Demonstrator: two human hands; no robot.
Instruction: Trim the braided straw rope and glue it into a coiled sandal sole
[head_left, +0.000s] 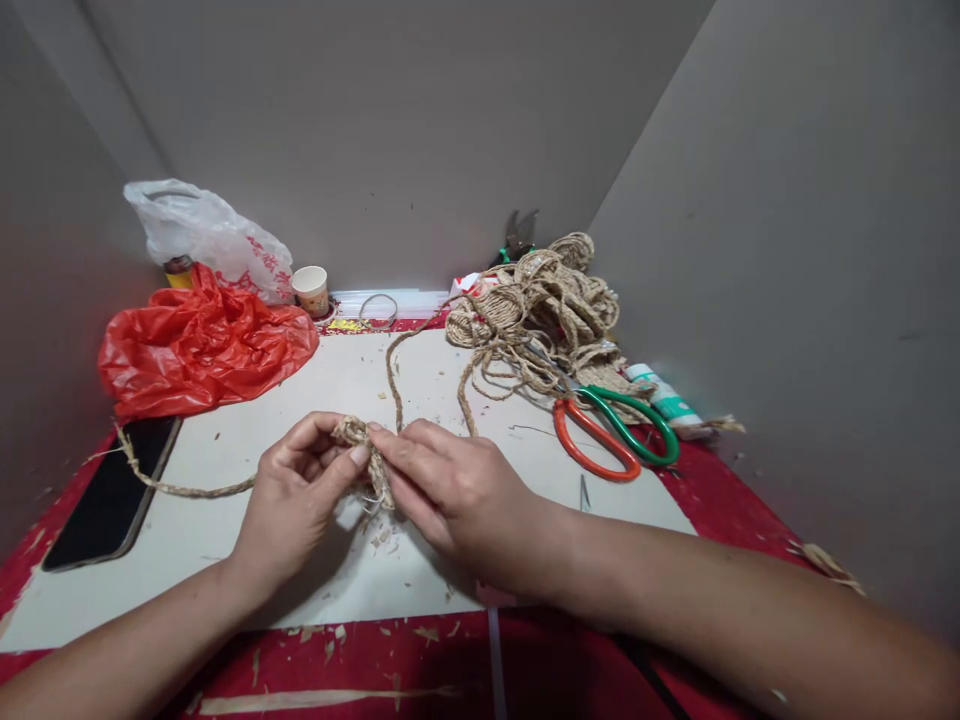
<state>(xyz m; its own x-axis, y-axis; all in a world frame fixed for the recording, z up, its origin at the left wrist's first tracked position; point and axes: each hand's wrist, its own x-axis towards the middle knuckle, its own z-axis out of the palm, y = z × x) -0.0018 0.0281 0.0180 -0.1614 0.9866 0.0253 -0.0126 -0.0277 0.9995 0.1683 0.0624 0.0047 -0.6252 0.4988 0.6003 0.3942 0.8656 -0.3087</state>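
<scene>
Between my two hands is a small coiled piece of braided straw cord (pixel 381 482), with loose fibres sticking out below it. My left hand (pixel 300 490) pinches its upper left part with thumb and fingers. From the right, my right hand (pixel 450 480) has its fingers closed on the same piece, partly hiding it. One cord end (pixel 199 490) runs out to the left past my left hand. Behind my right hand, a longer braided cord (pixel 394 375) loops back toward a big heap of coiled straw braid (pixel 540 310).
Scissors (pixel 600 430) with red and green handles lie at right by the heap. A phone (pixel 112 490), a red plastic bag (pixel 206 345), a white bag (pixel 210 240) and a paper cup (pixel 310 290) stand left. Straw scraps litter the white board (pixel 300 590) and red cloth.
</scene>
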